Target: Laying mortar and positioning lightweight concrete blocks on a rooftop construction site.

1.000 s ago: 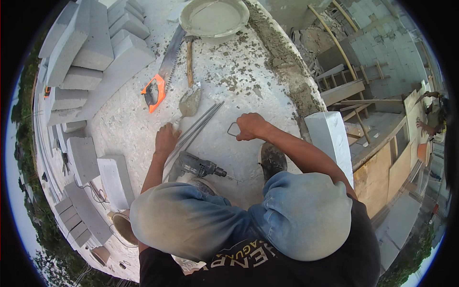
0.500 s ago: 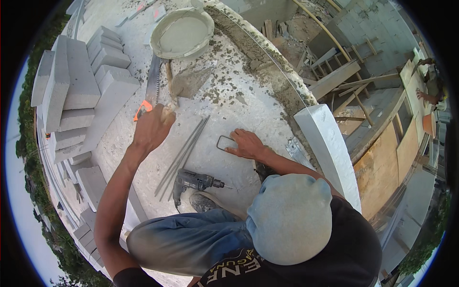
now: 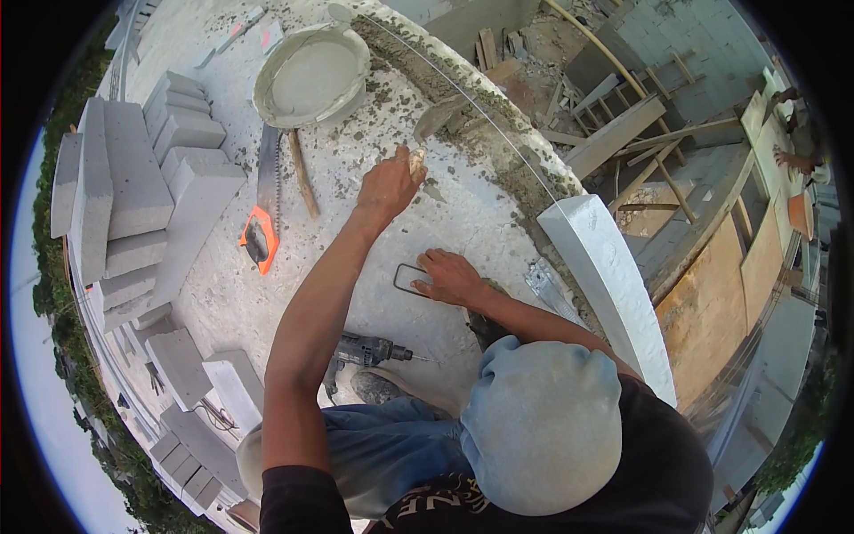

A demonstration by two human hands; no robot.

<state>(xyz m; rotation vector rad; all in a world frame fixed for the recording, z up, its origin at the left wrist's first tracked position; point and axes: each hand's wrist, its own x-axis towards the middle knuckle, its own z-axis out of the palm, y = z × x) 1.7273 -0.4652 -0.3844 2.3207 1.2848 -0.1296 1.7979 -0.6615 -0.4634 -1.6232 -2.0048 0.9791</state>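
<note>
My left hand [image 3: 387, 185] grips a trowel [image 3: 434, 120] by its pale handle, its blade at the mortar band [image 3: 471, 133] along the wall edge. My right hand [image 3: 452, 283] has curled fingers on a bent wire loop [image 3: 404, 277] low on the white surface. A grey drill [image 3: 363, 350] lies below both hands, partly hidden by my left arm. An orange-handled handsaw [image 3: 259, 238] and a wooden-handled tool [image 3: 304, 178] lie left of my left hand, under a round basin [image 3: 311, 80] of grey slurry.
Light grey blocks [image 3: 133, 169] are stacked at the left. A white block [image 3: 605, 285] stands on the right edge under a taut string. Beyond it drops a work area with timber props [image 3: 614, 133] and plywood [image 3: 698, 316]; another person [image 3: 796, 160] is at the far right.
My left hand has picked up the trowel and carried it up and rightward to the mortar band. My right hand has come down with the wire loop. The view has shifted.
</note>
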